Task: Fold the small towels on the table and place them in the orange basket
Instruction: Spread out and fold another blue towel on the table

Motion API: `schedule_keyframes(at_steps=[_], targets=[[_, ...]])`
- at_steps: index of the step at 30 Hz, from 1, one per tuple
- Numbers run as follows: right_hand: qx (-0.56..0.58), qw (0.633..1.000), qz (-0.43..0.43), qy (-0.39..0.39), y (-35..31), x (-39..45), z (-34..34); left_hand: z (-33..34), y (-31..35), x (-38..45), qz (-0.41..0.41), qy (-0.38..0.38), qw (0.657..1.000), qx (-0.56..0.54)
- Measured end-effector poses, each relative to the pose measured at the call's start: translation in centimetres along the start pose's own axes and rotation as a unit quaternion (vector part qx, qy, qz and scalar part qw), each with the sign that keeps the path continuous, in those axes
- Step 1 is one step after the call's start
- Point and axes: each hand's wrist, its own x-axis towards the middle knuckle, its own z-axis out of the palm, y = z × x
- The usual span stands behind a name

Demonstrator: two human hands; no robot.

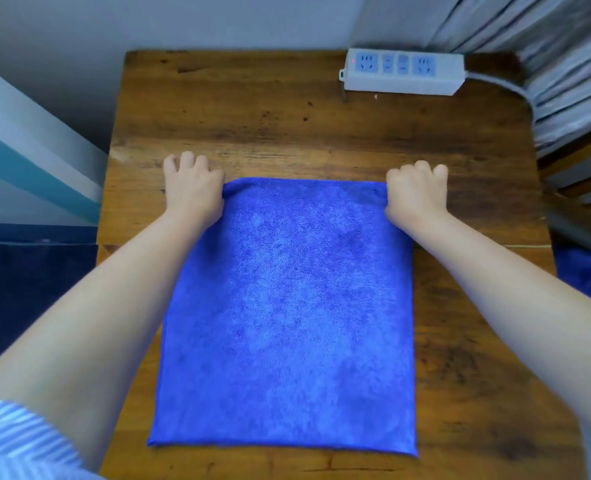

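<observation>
Head view shows your left hand (193, 188) and right hand (416, 192) at the far corners of the blue towel (287, 323). Your fingers are curled and pinch those corners. The towel lies flat on the wooden surface (287, 126).

I can read no words, brands or numbers anywhere. The power strip (403, 71) at the far end of my counter (287, 126) shows only socket slots and a small red light.

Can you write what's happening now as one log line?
step: fold | blue towel: flat on table | left hand, right hand: pinch far corners
</observation>
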Motion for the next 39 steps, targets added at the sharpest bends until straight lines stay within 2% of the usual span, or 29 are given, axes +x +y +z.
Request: schedule_keyframes(at_steps=[2, 6, 10, 17, 23, 28, 32, 39], targets=[[0.016, 1.0, 0.001, 0.026, 0.7, -0.9, -0.3, 0.3, -0.8, -0.6, 0.024, 0.052, 0.998, -0.008], [0.075, 0.992, 0.002, 0.102, 1.8, -4.5, 0.1, 0.7, -2.8, -3.4, 0.126, 0.173, 0.977, 0.016], [0.103, 0.98, 0.016, 0.171, 1.0, -9.4, 1.9, 1.8, -4.5, -7.6, 0.233, 0.191, 0.953, 0.04], [0.136, 0.97, 0.055, 0.193, -0.6, -18.8, 4.4, 2.0, -5.3, -16.9, 0.276, 0.091, 0.956, -0.049], [0.116, 0.963, 0.023, 0.243, -0.8, -24.5, 6.0, 3.6, -5.8, -22.5, 0.356, 0.186, 0.911, -0.095], [0.096, 0.965, -0.045, 0.238, -1.2, -27.9, 8.2, 5.8, -5.6, -26.0, 0.366, 0.187, 0.911, -0.048], [0.103, 0.968, -0.075, 0.216, -1.3, -29.5, 10.5, 7.0, -5.2, -27.6, 0.376, 0.156, 0.913, 0.008], [0.077, 0.982, -0.082, 0.154, -1.0, -29.7, 11.0, 7.4, -4.0, -28.8, 0.364, 0.019, 0.931, 0.019]])
